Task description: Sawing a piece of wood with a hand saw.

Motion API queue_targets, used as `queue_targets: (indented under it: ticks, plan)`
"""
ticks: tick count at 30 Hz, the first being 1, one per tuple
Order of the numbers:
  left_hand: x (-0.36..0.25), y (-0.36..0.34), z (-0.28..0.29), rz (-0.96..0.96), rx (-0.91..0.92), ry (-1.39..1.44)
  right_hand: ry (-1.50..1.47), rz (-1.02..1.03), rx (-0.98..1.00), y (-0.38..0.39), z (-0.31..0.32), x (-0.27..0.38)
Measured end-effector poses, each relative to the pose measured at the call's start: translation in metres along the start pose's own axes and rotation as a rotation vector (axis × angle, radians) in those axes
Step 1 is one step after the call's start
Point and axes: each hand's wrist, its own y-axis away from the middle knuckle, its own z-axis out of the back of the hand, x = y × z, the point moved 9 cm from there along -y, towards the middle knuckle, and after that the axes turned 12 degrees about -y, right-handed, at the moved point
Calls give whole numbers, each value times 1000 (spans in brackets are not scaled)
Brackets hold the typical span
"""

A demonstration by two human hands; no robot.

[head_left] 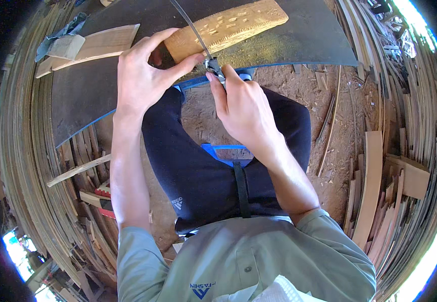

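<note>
Head view: right hand point(246, 103) nearest, fingers curled firmly around the handle end of a thin metal tool point(194, 29), its slender strip slanting across a notched wooden block point(236, 25). Left hand point(140, 75) clasped about the block's left end, thumb and forefinger well apart, other fingertips hidden, apparently to prevent slipping. Beneath, a dark tabletop point(324, 35), seemingly for firm support; farther left, a pale board point(106, 43), perhaps kept apart for working room.

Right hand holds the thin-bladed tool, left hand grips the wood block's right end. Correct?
Not quite. The head view shows the left hand gripping the wood block at its left end, not its right. The right hand does hold the thin-bladed tool.
</note>
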Motion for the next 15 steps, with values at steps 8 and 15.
queue_targets:
  ticks: [8, 15]
  plan:
    - [-4, 2, 5, 67, 19, -84, -20, -123, 38, 38, 3, -15]
    - [4, 3, 2, 159, 107, -165, -91, -276, 117, 149, 48, -54]
